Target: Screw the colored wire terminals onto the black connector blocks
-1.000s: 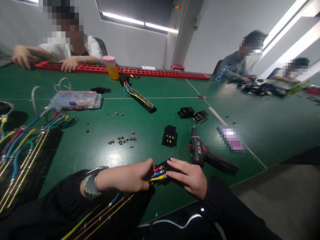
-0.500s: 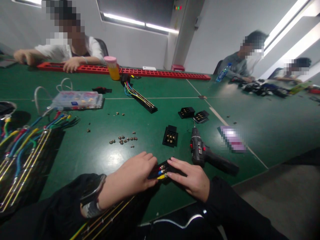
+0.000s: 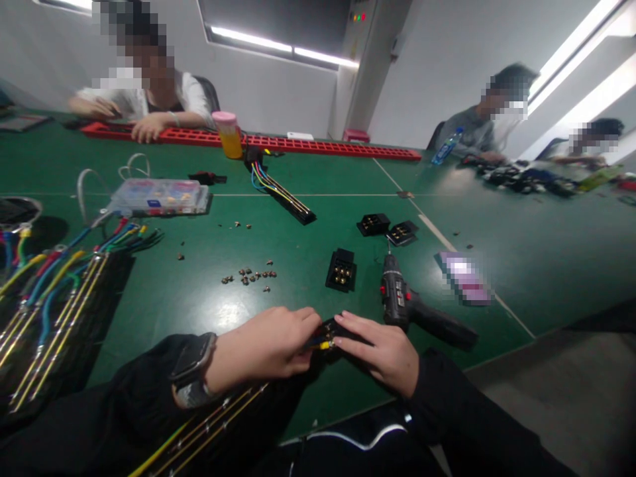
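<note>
My left hand (image 3: 271, 341) is closed around several wires; a yellow wire end (image 3: 322, 345) shows past its fingertips. Across from it, my right hand (image 3: 380, 351) grips a small black terminal block (image 3: 332, 326), mostly hidden, with its fingers over the top. The wire ends meet the block between the two hands. Under my left forearm runs a black strip with brass bars (image 3: 218, 424). Beyond the hands lie loose screws (image 3: 256, 275) and another black terminal block (image 3: 342, 270) with gold-coloured screws. A cordless screwdriver (image 3: 397, 291) lies just beyond my right hand.
Two more black blocks (image 3: 373, 224) lie past the screwdriver's bit. Wired brass-bar strips (image 3: 64, 318) fill the left side, near a clear parts case (image 3: 159, 197). Farther back are a pink-lidded jar (image 3: 228, 136) and a long red rack (image 3: 318, 144). Other people sit across the table.
My left fingers have shifted slightly over the wires, so the red and blue ends are now mostly covered. My right hand stays at the block. The person opposite has drawn one hand inward.
</note>
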`<state>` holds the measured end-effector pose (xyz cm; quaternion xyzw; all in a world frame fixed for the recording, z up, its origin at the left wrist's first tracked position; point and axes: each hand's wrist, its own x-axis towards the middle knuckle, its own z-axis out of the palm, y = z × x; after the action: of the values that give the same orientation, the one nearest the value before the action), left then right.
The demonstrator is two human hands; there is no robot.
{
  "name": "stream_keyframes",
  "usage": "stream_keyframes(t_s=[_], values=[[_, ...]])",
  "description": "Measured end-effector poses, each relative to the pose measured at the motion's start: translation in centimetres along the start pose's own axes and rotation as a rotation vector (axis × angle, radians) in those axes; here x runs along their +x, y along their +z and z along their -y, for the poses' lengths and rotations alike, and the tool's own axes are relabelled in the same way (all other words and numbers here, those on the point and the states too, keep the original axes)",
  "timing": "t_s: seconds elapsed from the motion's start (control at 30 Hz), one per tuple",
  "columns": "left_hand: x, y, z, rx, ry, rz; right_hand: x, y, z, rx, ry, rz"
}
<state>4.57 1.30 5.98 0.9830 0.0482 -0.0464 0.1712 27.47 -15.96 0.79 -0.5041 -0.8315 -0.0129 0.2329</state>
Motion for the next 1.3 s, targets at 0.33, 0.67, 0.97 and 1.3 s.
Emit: stream_keyframes(t_s=[0.33, 0.67, 0.97, 1.3], values=[[-0.5, 0.1, 0.3, 0.029, 0.162, -0.037, -0.1, 0.0, 0.1, 0.01, 0.012, 0.027], [-0.5, -0.1, 0.3, 0.062, 0.177, -0.042, 0.6, -0.2, 1.0, 0.001, 0.088, 0.037], [-0.3, -0.1, 0.4, 0.023, 0.162, -0.049, 0.7, -0.4, 1.1, 0.042, 0.107, 0.014], [-0.3, -0.6, 0.4, 0.04, 0.169, -0.022, 0.9, -0.3, 1.4, 0.05, 0.118, 0.022]])
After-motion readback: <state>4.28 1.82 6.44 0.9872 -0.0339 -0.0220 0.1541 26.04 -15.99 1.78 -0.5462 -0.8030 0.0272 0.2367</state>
